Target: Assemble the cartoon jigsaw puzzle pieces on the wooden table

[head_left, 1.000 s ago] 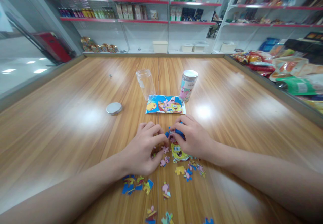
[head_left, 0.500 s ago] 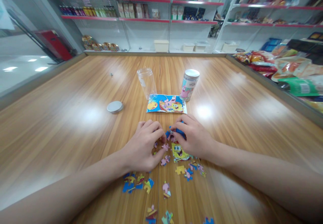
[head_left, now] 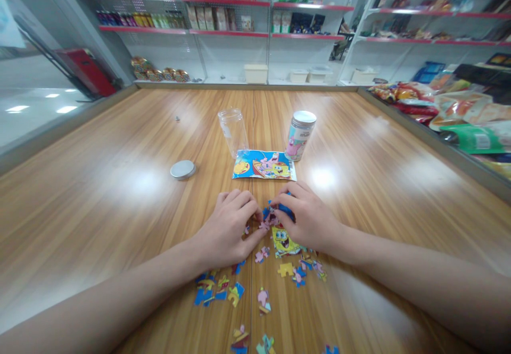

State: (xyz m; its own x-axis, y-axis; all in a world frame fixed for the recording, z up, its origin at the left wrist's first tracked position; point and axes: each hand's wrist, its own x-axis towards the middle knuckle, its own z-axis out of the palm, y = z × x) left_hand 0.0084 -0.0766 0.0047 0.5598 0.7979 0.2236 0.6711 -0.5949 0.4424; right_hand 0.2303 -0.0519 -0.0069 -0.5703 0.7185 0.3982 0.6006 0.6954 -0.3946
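Note:
My left hand (head_left: 229, 229) has its thumb and fingers closed at a small pink puzzle piece (head_left: 264, 225), which touches or nearly touches the partly joined puzzle. My right hand (head_left: 307, 218) bends over that puzzle, its thumb and forefinger pinching a blue-and-pink puzzle piece (head_left: 273, 216). A yellow cartoon face (head_left: 282, 240) shows on the joined part below; my right fingers hide some of the rest. Loose pink pieces (head_left: 262, 254) and a yellow piece (head_left: 285, 269) lie nearer to me. Behind the hands lies a picture card (head_left: 263, 164) with cartoon figures.
Past the card stand a clear open jar (head_left: 233, 133) and a lidded printed can (head_left: 301, 136). A silver lid (head_left: 182, 170) rests at left. Several pieces (head_left: 217, 289) are scattered along the front of the wooden table (head_left: 139, 226). Packaged goods (head_left: 459, 109) fill the right side.
My left thumb has pushed the pink piece slightly up and right, against or close to the joined puzzle. My right hand has barely moved. More of a blue piece shows under my left hand.

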